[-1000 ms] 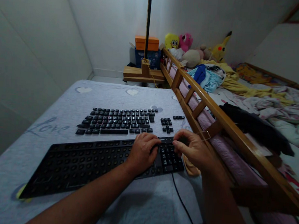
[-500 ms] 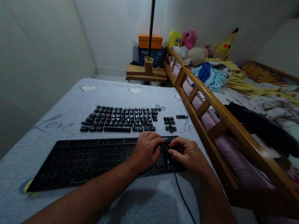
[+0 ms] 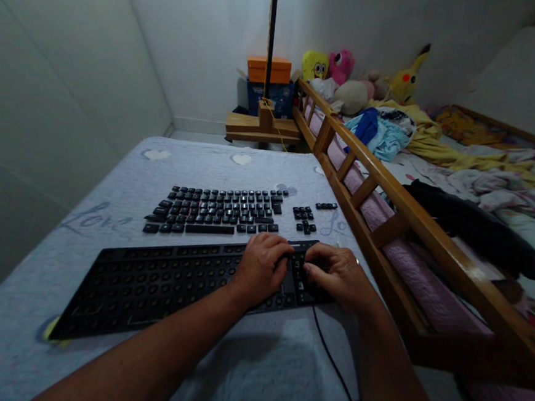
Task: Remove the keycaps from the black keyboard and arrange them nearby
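Pale blue cloth printed with hearts covers the surface (image 3: 214, 174) beneath both hands, its near edge partly hidden by the right forearm. Left hand (image 3: 262, 268) rests curled on the black keyboard (image 3: 150, 284), covering a stretch just left of the number pad (image 3: 302, 280); whether it grips anything cannot be told. Right hand (image 3: 336, 274) is bent over the number pad, thumb and forefinger close together, hiding its right side; whether a key sits between them is unclear. Something pale on that hand's outer side is too small to identify.

Exposed round key sockets fill the keyboard left of the hands. Beyond them lie rows of keycaps (image 3: 218, 209), their legends too tiny to read. A black cable (image 3: 330, 347) leaves the keyboard nearer than the right hand and runs out of sight at the surface's edge.

"Love" (image 3: 97, 218) is legible on the cloth, left of the hands; beyond the right hand, only "Lo" (image 3: 334, 225) shows. Pale lettering on the keyboard's top strip, between the hands, is illegible, as are markings on the far blue box (image 3: 281, 99). Past the rail, far right, sit SpongeBob (image 3: 315, 65) and Pikachu (image 3: 404, 84) plushes.
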{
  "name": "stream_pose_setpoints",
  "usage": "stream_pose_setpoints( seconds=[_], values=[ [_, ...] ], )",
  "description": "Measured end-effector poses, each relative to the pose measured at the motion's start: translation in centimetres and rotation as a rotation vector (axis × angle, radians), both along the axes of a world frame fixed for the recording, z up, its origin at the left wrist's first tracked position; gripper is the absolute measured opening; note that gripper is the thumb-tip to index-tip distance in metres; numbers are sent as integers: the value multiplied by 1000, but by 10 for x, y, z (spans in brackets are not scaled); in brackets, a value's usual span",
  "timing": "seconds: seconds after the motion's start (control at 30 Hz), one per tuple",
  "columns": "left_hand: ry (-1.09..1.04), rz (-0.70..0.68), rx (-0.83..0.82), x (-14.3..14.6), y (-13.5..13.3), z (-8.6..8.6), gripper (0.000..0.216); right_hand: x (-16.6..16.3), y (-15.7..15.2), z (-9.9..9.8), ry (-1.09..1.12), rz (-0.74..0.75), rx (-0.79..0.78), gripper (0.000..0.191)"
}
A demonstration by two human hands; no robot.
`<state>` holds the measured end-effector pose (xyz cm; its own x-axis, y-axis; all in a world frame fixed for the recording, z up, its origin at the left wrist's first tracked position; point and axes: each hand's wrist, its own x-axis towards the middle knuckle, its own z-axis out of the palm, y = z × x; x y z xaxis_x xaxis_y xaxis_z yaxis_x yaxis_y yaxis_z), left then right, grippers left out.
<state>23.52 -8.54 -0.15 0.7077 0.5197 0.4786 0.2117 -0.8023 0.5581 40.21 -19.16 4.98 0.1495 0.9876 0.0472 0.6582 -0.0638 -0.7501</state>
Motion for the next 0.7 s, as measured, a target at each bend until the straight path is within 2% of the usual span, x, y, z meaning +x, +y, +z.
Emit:
stream_pose_setpoints(
  seconds=[0.13, 0.33, 0.53, 0.7],
  values=[
    [-4, 1, 9, 0, 0, 0, 23, 1, 1, -1, 26, -30, -18, 6],
    [-6, 2, 4, 0, 0, 0, 23, -2, 4, 0, -32, -54, 42, 7],
    [-4, 0, 5, 0, 0, 2, 22, -7, 4, -1, -130, 3, 127, 8],
    [-6, -3, 7, 0, 0, 1, 22, -5, 4, -1, -115, 28, 116, 9]
  ],
)
